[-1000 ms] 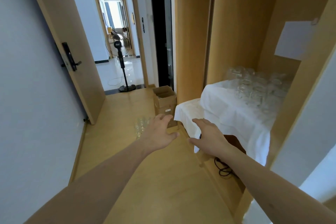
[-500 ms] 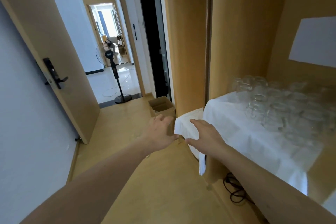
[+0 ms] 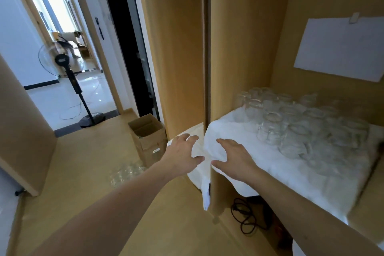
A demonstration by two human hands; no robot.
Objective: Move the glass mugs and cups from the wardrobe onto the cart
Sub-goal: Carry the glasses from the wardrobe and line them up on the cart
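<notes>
Head view: you stand closer to the wardrobe (image 3: 239, 37) than a second ago, and the shelf of glassware, earlier small at the right edge, now fills the right half of the frame. Your left hand (image 3: 182, 156) and right hand (image 3: 234, 158) have moved from over the bare floor to the corner of the white cloth (image 3: 239, 137) at centre. Both are spread, fingers straight and apart, gripping nothing; whether the palms touch the cloth you cannot tell.

The cardboard box (image 3: 148, 137) stands open on the floor at centre, just left of the wardrobe's side panel; its contents are too dark to make out. A blurred cluster of floor glasses (image 3: 126, 172) sits in front of it, partly behind your left forearm.

The glass mugs and cups (image 3: 301, 122) crowd the cloth-covered shelf inside the wardrobe at right centre, clear and colourless, packed close together in rows; most stand upright with their rims catching the light, and motion blur hides the handles. A white sheet of paper (image 3: 340, 48) hangs on the wardrobe's back wall above them. A black cable (image 3: 245, 218) lies coiled under the shelf, lower centre. A standing fan (image 3: 66, 72) stands in the doorway at upper left.
</notes>
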